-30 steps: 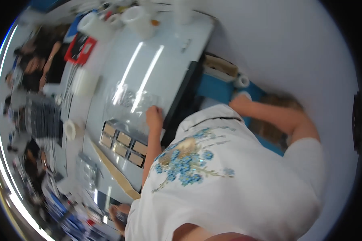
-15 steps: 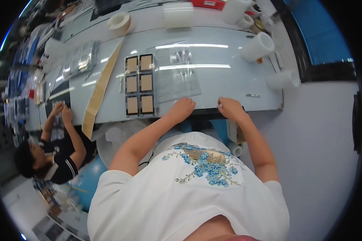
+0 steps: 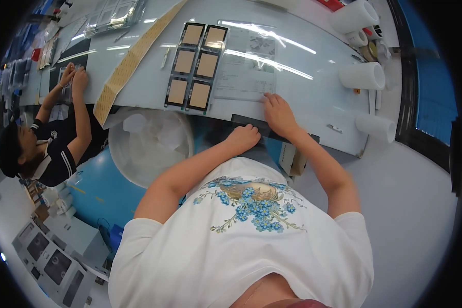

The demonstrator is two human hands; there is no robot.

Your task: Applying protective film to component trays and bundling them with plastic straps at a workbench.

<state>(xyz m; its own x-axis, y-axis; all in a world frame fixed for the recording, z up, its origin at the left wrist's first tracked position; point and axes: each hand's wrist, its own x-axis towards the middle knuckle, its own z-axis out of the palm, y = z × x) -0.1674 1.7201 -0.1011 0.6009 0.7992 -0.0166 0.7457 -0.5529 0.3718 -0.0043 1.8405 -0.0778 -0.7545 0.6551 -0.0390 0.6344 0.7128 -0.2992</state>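
A flat black panel [image 3: 247,121] lies along the front edge of the table, partly covered by my right forearm. My left hand [image 3: 244,138] is at the panel's near edge, fingers curled in; whatever they pinch is hidden. My right hand [image 3: 281,116] reaches over the panel, its bent fingers close together and fingertips down by the lower right corner of a clear-covered printed sheet [image 3: 244,84]. Anything between those fingertips is too small to make out. Left of the sheet stand two columns of black-framed pieces with tan faces [image 3: 206,65].
A long tan strip [image 3: 131,59] lies diagonally to the left. White rolls [image 3: 362,76] and a small white-handled tool [image 3: 334,128] are at the right. A large white bin [image 3: 151,169] stands below the table edge. A co-worker [image 3: 51,136] works at the far left.
My right hand has moved left and away from me, over the panel toward the sheet's corner. My left hand stays near the table edge. The view has shifted and tilted.
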